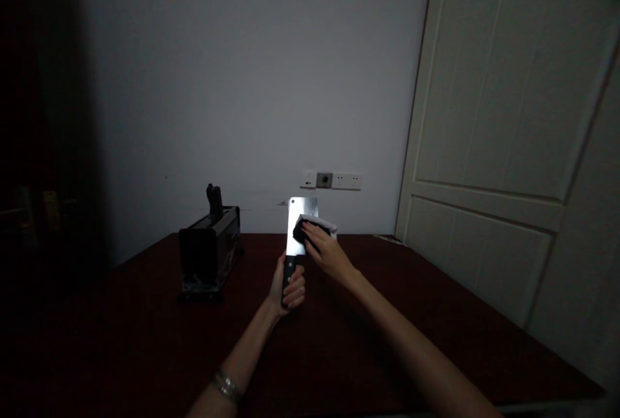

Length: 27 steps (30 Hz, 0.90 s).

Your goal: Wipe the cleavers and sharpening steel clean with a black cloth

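Note:
A cleaver [293, 224] stands upright above the table, its broad shiny blade pointing up. My left hand [289, 285] is wrapped round its black riveted handle. With my right hand [323, 247] I press a black and white cloth [320, 221] against the blade's face. The cloth covers the right middle part of the blade, and the fingers lie over it. To the left stands a dark knife block [203, 253] with black handles [214, 198] sticking up from its top.
The dark red table [310, 360] reaches back to a pale wall with a row of sockets [334, 180]. On the right rises a white panelled cupboard door [484, 114]. A thin flat item [390, 240] lies at the table's far right edge. The far left is very dark.

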{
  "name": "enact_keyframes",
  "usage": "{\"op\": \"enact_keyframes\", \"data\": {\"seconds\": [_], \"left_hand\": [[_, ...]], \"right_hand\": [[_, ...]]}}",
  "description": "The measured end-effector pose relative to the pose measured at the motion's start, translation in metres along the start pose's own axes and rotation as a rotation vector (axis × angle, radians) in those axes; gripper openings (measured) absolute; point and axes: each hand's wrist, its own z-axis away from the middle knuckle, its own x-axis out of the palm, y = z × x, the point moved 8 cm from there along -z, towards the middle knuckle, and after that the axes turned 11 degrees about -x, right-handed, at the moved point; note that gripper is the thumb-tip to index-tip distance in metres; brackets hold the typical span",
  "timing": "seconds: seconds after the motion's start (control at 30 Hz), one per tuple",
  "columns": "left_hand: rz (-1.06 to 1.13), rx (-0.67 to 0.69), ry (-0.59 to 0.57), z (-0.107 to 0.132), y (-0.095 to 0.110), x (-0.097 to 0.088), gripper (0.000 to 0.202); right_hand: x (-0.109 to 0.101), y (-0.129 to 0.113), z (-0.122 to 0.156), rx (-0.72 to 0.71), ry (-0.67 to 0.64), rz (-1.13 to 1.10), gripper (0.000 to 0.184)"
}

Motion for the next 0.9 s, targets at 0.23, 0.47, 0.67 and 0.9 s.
{"op": "enact_keyframes", "data": {"seconds": [0.23, 0.47, 0.67, 0.9], "left_hand": [[-0.005, -0.034, -0.015, -0.002, -0.004, 0.0, 0.058], [-0.026, -0.205, -0.022, -0.006, -0.024, 0.008, 0.063], [0.017, -0.102, -0.002, -0.004, -0.016, -0.002, 0.059], [0.027, -0.141, -0.062, -0.005, -0.021, 0.007, 0.058]], "right_hand": [[0.002, -0.015, 0.012, -0.063, -0.074, -0.017, 0.041], [-0.03, 0.033, -0.021, -0.004, -0.009, 0.071, 0.039], [0.006, -0.025, 0.019, -0.115, -0.192, -0.045, 0.042], [-0.021, 0.018, -0.016, -0.042, -0.073, 0.038, 0.037]]}}
